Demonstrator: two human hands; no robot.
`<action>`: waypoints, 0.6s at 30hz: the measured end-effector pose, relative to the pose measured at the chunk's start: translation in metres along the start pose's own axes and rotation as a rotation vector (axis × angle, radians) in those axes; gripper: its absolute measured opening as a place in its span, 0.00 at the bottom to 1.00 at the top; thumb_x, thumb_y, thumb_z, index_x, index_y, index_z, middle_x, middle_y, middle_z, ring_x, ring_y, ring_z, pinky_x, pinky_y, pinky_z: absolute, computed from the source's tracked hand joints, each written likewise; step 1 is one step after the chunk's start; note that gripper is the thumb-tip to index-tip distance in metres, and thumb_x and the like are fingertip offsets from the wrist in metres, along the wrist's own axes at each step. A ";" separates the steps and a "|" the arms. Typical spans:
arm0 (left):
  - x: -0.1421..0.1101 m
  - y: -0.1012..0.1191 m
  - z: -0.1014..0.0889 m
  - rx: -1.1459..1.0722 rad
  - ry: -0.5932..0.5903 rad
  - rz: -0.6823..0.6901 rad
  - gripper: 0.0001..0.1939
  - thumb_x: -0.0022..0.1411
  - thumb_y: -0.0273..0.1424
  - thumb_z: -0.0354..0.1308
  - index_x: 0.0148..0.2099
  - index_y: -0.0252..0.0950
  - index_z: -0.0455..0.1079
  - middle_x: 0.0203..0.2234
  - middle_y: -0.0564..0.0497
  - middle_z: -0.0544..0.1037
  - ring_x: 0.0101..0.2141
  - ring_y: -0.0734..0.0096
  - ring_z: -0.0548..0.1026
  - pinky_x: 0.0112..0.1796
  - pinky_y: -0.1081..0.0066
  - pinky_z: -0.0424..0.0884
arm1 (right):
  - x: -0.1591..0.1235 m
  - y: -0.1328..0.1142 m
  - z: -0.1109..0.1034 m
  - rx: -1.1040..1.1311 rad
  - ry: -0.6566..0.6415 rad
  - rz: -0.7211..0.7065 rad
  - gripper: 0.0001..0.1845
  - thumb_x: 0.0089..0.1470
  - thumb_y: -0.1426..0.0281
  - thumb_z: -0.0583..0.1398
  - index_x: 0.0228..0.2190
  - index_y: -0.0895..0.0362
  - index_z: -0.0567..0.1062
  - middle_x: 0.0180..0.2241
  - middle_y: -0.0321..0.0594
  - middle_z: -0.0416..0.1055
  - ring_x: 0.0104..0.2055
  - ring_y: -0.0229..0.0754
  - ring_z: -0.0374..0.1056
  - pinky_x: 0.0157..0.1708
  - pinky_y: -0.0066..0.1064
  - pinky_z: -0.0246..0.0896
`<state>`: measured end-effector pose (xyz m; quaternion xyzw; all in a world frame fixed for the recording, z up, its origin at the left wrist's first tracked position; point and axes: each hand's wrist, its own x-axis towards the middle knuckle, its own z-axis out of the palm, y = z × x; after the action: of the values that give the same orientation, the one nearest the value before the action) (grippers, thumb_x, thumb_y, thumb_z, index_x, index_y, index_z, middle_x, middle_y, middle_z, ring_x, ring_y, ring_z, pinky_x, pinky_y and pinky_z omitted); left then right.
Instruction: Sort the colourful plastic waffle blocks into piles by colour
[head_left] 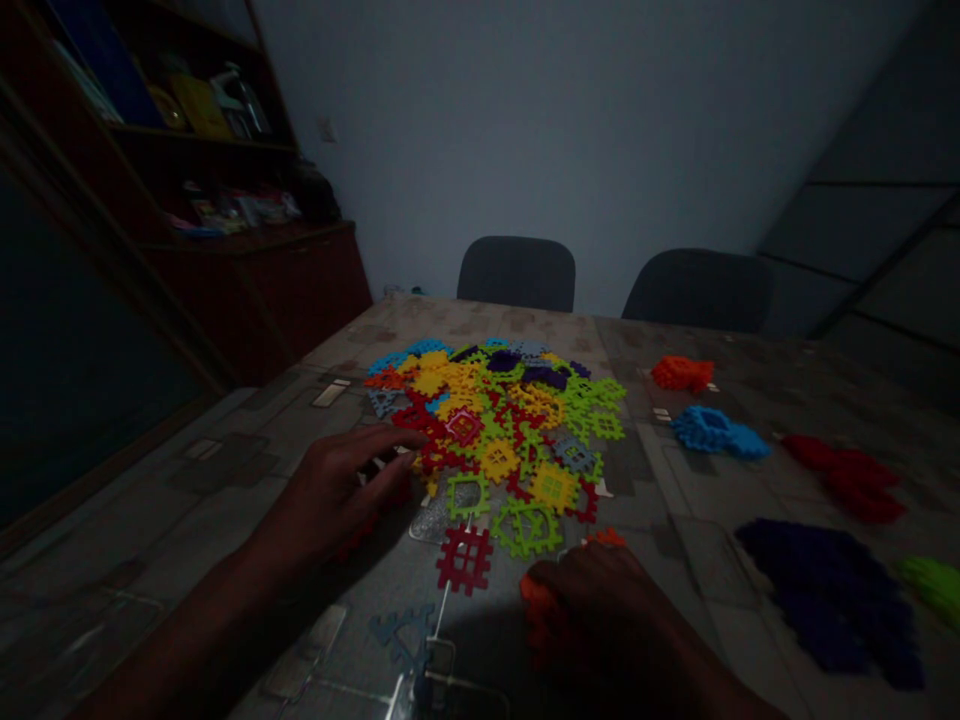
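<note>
A heap of flat, notched plastic building pieces (499, 458) in yellow, green, red, grey, purple and blue spreads over the middle of the table. My left hand (349, 480) is at the heap's left edge, fingers stretched towards the red pieces and thumb apart. Under its palm, dim red pieces show in part. My right hand (604, 590) is closed around orange building pieces (541, 610) in front of the heap; how many it holds is hidden. Between the hands lie a dark red window-patterned square (465, 558), a green square frame (467, 496) and a grey triangular piece (405, 635).
Along the right side lie separate piles: orange (682, 373), blue (716, 431), red (847, 475), purple (836, 595) and green (934, 585). A patterned cloth (255, 460) covers the table. Two chairs (517, 270) stand behind it, and a wooden cabinet (292, 280) is at left.
</note>
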<state>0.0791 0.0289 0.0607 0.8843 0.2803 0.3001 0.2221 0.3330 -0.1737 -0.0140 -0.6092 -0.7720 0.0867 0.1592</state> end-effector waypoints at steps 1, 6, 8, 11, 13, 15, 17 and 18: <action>0.000 0.000 0.000 0.002 -0.005 -0.004 0.12 0.70 0.39 0.54 0.48 0.45 0.76 0.44 0.50 0.81 0.38 0.64 0.79 0.39 0.67 0.76 | 0.000 0.000 0.002 -0.015 0.001 0.000 0.22 0.51 0.63 0.66 0.49 0.47 0.73 0.35 0.38 0.76 0.37 0.48 0.71 0.36 0.37 0.58; 0.001 0.002 0.000 -0.013 -0.012 -0.010 0.14 0.70 0.42 0.53 0.47 0.43 0.77 0.44 0.48 0.81 0.37 0.62 0.80 0.37 0.67 0.76 | 0.001 -0.004 -0.003 -0.043 -0.003 0.003 0.20 0.50 0.67 0.64 0.47 0.48 0.73 0.35 0.36 0.77 0.37 0.45 0.71 0.37 0.35 0.59; 0.001 0.003 0.000 -0.009 -0.019 -0.015 0.15 0.70 0.43 0.53 0.47 0.42 0.77 0.44 0.48 0.81 0.37 0.62 0.80 0.35 0.68 0.76 | 0.002 -0.005 -0.007 -0.037 0.022 -0.007 0.23 0.50 0.67 0.65 0.49 0.49 0.72 0.35 0.37 0.77 0.37 0.45 0.71 0.38 0.35 0.59; 0.001 0.002 -0.002 0.006 0.005 -0.009 0.14 0.69 0.43 0.54 0.47 0.42 0.77 0.43 0.49 0.81 0.38 0.62 0.80 0.35 0.69 0.75 | 0.002 -0.003 -0.007 -0.059 0.018 -0.044 0.16 0.52 0.67 0.64 0.44 0.49 0.74 0.33 0.36 0.76 0.35 0.43 0.70 0.37 0.35 0.57; 0.001 0.000 -0.002 0.014 0.023 -0.007 0.14 0.69 0.43 0.54 0.46 0.42 0.77 0.43 0.49 0.81 0.38 0.62 0.80 0.36 0.68 0.76 | 0.002 -0.001 -0.003 -0.091 -0.021 -0.085 0.05 0.56 0.69 0.62 0.36 0.49 0.74 0.30 0.35 0.75 0.33 0.41 0.69 0.34 0.34 0.55; 0.001 -0.001 -0.003 0.018 0.021 -0.008 0.15 0.69 0.43 0.54 0.47 0.42 0.77 0.44 0.48 0.81 0.39 0.61 0.80 0.36 0.68 0.76 | 0.001 -0.001 0.000 -0.121 -0.030 -0.093 0.04 0.57 0.69 0.62 0.37 0.49 0.74 0.31 0.35 0.74 0.32 0.42 0.69 0.34 0.35 0.54; 0.001 -0.001 -0.002 0.017 0.015 -0.003 0.14 0.70 0.43 0.54 0.47 0.43 0.77 0.45 0.48 0.81 0.40 0.61 0.80 0.37 0.68 0.76 | 0.000 -0.004 0.001 -0.118 -0.019 -0.058 0.13 0.53 0.68 0.64 0.42 0.49 0.73 0.33 0.36 0.75 0.34 0.43 0.69 0.35 0.35 0.55; 0.001 0.000 -0.002 0.013 0.012 -0.004 0.14 0.70 0.42 0.54 0.47 0.43 0.77 0.45 0.49 0.81 0.40 0.61 0.79 0.38 0.68 0.76 | 0.000 -0.006 0.002 -0.102 -0.016 -0.037 0.18 0.50 0.67 0.66 0.44 0.49 0.73 0.34 0.36 0.75 0.34 0.44 0.69 0.34 0.34 0.55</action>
<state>0.0784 0.0302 0.0621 0.8834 0.2852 0.3032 0.2152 0.3271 -0.1752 -0.0137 -0.6014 -0.7878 0.0492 0.1236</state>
